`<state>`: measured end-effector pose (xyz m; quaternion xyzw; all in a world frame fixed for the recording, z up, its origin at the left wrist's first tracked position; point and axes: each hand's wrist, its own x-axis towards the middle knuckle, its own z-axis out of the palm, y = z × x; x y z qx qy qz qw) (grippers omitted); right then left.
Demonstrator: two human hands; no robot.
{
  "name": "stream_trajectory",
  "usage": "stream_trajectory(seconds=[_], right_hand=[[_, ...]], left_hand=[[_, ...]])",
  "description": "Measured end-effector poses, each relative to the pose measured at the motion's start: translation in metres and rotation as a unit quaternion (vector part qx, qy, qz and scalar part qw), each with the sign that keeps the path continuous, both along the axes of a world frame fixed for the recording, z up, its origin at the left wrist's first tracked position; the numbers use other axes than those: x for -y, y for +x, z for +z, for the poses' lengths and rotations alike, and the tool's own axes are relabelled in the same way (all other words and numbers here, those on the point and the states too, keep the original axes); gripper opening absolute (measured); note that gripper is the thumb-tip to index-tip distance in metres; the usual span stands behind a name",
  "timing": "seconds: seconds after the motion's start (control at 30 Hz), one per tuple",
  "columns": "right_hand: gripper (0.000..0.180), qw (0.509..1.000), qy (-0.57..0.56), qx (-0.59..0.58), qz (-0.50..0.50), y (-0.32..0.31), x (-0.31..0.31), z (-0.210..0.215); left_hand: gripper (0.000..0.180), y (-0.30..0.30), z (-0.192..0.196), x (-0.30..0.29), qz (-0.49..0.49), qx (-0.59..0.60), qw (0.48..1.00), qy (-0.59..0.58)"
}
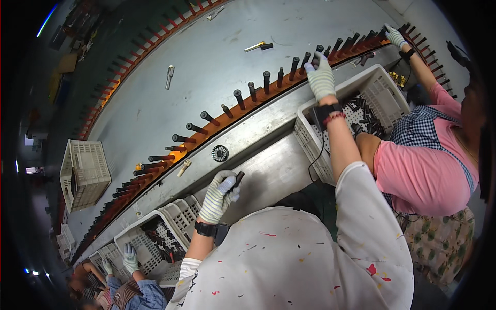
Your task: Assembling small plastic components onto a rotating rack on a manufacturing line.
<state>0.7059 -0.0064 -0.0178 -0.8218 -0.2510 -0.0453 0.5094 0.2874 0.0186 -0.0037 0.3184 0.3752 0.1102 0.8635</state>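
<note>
My left hand, in a striped knit glove, grips a short black tube above the grey metal ledge. My right hand, also gloved, reaches up to the orange curved rail and pinches a black tube standing on one of its pegs. Several more black tubes sit on pegs along the rail to either side. Below my right forearm stands a white plastic crate with loose black tubes inside.
A co-worker in a pink top stands at my right, gloved hand on the rail's far end. Another person's gloved hand is over a second white crate at lower left. A metal cylinder and a yellow-handled tool lie on the grey disc. Another crate stands at the left.
</note>
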Motion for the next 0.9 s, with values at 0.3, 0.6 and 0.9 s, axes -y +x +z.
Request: stream_trajectory(seconds=[0.3, 0.6, 0.9], right_hand=[[0.039, 0.835, -0.009, -0.347, 0.428, -0.236, 0.068, 0.025], [0.027, 0.862, 0.228, -0.407, 0.200, -0.218, 0.057, 0.039], [0.023, 0.971, 0.172, -0.047, -0.162, 0.042, 0.055, 0.013]], left_hand=[[0.014, 0.036, 0.015, -0.010, -0.005, 0.109, 0.994, -0.015], [0.015, 0.039, 0.008, -0.001, -0.045, 0.074, 0.996, 0.037], [0.037, 0.022, -0.003, -0.004, -0.057, 0.000, 0.998, 0.036]])
